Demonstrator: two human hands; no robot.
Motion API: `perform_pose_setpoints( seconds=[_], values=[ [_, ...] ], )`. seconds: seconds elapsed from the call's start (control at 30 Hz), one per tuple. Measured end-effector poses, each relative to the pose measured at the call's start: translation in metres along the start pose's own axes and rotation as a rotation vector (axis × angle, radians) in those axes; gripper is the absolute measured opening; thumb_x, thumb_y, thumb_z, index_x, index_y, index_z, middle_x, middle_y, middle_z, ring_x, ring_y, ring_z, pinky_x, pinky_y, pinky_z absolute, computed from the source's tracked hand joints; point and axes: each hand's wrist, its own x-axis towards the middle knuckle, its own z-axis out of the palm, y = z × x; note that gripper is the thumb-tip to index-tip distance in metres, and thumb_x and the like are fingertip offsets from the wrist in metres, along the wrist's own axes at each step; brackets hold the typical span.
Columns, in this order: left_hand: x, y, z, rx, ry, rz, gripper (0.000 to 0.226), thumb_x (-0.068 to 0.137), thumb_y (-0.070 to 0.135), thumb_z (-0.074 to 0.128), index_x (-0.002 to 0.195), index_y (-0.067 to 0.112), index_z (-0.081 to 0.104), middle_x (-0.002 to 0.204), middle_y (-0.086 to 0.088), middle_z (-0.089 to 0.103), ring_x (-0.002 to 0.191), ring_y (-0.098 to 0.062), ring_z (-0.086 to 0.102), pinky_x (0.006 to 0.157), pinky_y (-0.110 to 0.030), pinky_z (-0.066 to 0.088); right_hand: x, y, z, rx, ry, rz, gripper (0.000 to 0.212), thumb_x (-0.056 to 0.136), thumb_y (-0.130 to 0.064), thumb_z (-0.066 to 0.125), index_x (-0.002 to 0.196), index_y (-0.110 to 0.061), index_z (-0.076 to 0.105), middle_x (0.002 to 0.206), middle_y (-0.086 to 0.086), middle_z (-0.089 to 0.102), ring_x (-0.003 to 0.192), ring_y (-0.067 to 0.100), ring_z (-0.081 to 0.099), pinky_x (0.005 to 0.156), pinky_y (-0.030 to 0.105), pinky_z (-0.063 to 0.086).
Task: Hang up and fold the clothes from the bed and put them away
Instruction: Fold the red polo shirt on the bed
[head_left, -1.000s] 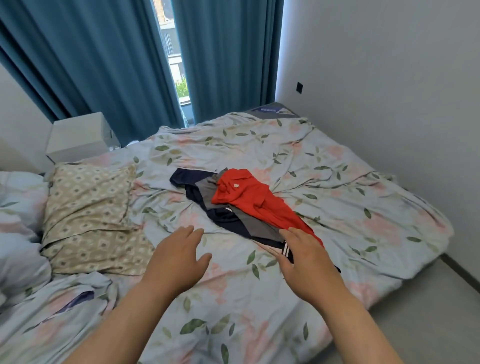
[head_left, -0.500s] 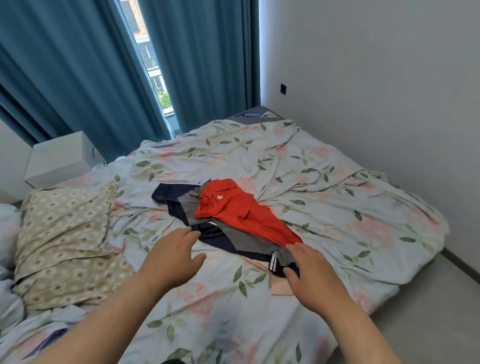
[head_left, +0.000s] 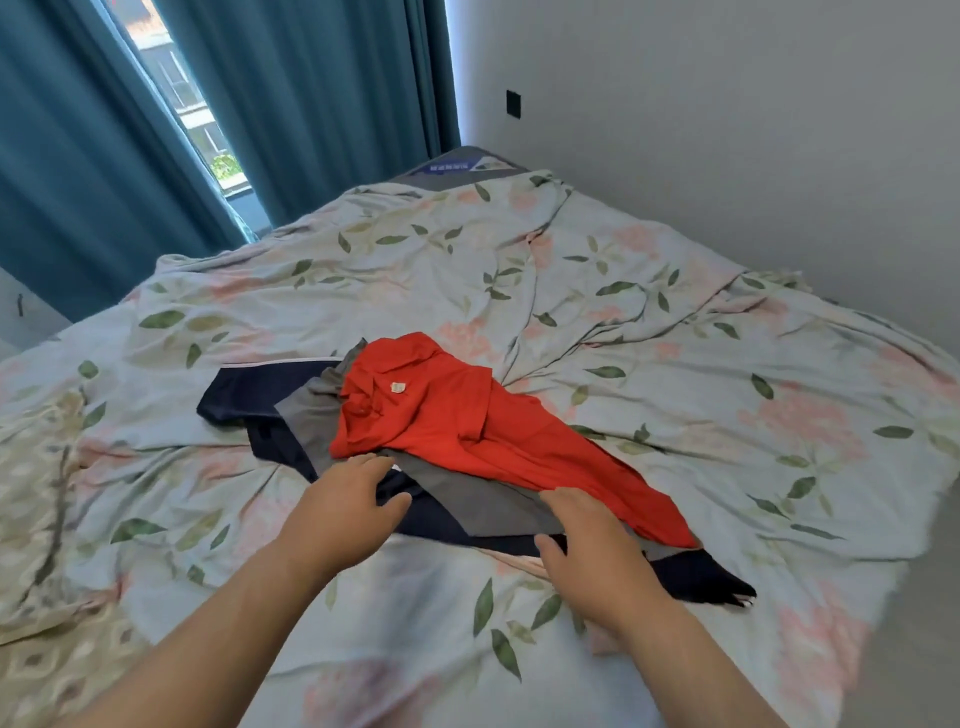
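A small pile of clothes lies in the middle of the bed (head_left: 649, 291). On top is a red polo shirt (head_left: 467, 421), over a grey garment (head_left: 483, 499), with a dark navy garment (head_left: 249, 395) underneath. My left hand (head_left: 343, 504) reaches over the pile's near-left edge, fingers extended and holding nothing, fingertips at the red shirt's hem. My right hand (head_left: 592, 551) lies over the near-right part of the pile, fingers spread on the grey and navy cloth. A pale peach cloth peeks out under that hand.
The bed has a rumpled floral cover. A patterned beige pillow (head_left: 36, 519) lies at the left. Teal curtains (head_left: 311, 93) and a window are behind the bed. A white wall (head_left: 727, 130) runs along the right, with a strip of floor (head_left: 924, 649) at the lower right.
I have come closer to the bed and the view has swung right. Both hands have moved forward from short of the pile to its near edge.
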Motion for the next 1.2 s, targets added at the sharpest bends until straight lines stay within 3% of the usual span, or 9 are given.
perform_pose_setpoints(
  seconds=[0.27,0.4,0.57,0.73,0.83,0.97,1.03,1.1,1.2],
  values=[
    [0.116,-0.115,0.102,-0.122,0.014,0.038,0.028,0.088,0.034,0.059,0.110,0.016,0.061,0.109,0.003,0.058,0.110,-0.023,0.054,0.091,-0.039,0.045,0.132,0.013,0.106,-0.156,0.033,-0.014,0.050,0.094,-0.017,0.062,0.142,-0.012,0.051,0.150,0.008,0.045,0.140,0.023,0.038,0.114,0.024,0.022],
    [0.147,-0.142,0.127,-0.085,0.145,0.023,0.057,0.090,0.034,0.065,0.138,0.008,0.050,0.145,-0.017,0.045,0.137,-0.032,0.037,0.110,-0.043,0.033,0.164,0.024,0.128,-0.226,0.108,-0.026,0.050,0.094,-0.017,0.060,0.143,-0.013,0.050,0.151,0.010,0.044,0.140,0.027,0.038,0.115,0.029,0.024],
    [0.188,-0.161,0.145,-0.086,0.132,0.024,0.075,0.093,0.052,0.053,0.155,0.019,0.027,0.164,-0.013,0.017,0.151,-0.031,0.014,0.121,-0.047,0.021,0.184,0.040,0.158,-0.300,0.034,0.028,0.052,0.102,-0.032,0.048,0.151,-0.018,0.037,0.146,0.004,0.048,0.133,0.026,0.045,0.109,0.039,0.036],
    [0.226,-0.161,0.152,-0.263,0.025,-0.096,0.076,0.092,0.052,0.053,0.155,0.019,0.027,0.161,-0.014,0.025,0.149,-0.030,0.020,0.119,-0.045,0.024,0.189,0.043,0.175,-0.380,0.104,0.063,0.041,0.101,-0.037,0.049,0.139,-0.020,0.049,0.117,0.002,0.060,0.111,0.027,0.055,0.091,0.038,0.044],
    [0.236,-0.156,0.161,-0.170,0.005,-0.098,0.087,0.086,0.054,0.062,0.156,0.024,0.019,0.149,-0.017,0.039,0.135,-0.038,0.041,0.109,-0.045,0.037,0.193,0.050,0.171,-0.321,0.128,0.056,0.039,0.099,-0.034,0.054,0.134,-0.019,0.055,0.120,0.005,0.059,0.114,0.028,0.053,0.097,0.040,0.043],
    [0.246,-0.158,0.167,-0.262,0.224,-0.150,0.111,0.081,0.052,0.071,0.158,0.024,-0.004,0.138,-0.019,0.055,0.119,-0.038,0.057,0.091,-0.043,0.047,0.207,0.064,0.168,-0.149,0.253,0.008,0.063,0.097,-0.039,0.059,0.152,-0.019,0.036,0.142,0.004,0.044,0.126,0.024,0.049,0.102,0.037,0.043],
    [0.251,-0.167,0.168,-0.339,0.278,-0.224,0.113,0.076,0.058,0.073,0.158,0.020,0.004,0.139,-0.018,0.055,0.121,-0.038,0.056,0.093,-0.043,0.047,0.225,0.064,0.167,-0.078,0.284,-0.013,0.078,0.094,-0.045,0.062,0.158,-0.024,0.023,0.149,0.000,0.038,0.130,0.020,0.046,0.103,0.036,0.042],
    [0.254,-0.175,0.171,-0.316,0.304,-0.229,0.099,0.073,0.068,0.068,0.151,0.021,0.029,0.135,-0.010,0.059,0.120,-0.033,0.058,0.090,-0.042,0.047,0.245,0.063,0.169,-0.026,0.289,-0.010,0.083,0.091,-0.053,0.062,0.158,-0.033,0.017,0.142,-0.004,0.042,0.123,0.017,0.050,0.099,0.034,0.043],
    [0.251,-0.182,0.183,-0.142,0.416,-0.212,0.082,0.071,0.076,0.062,0.136,0.026,0.054,0.116,-0.011,0.058,0.111,-0.034,0.055,0.092,-0.046,0.046,0.262,0.067,0.179,-0.141,0.236,0.001,0.063,0.093,-0.061,0.052,0.150,-0.041,0.036,0.118,-0.007,0.053,0.107,0.020,0.059,0.089,0.035,0.047]
  ],
)
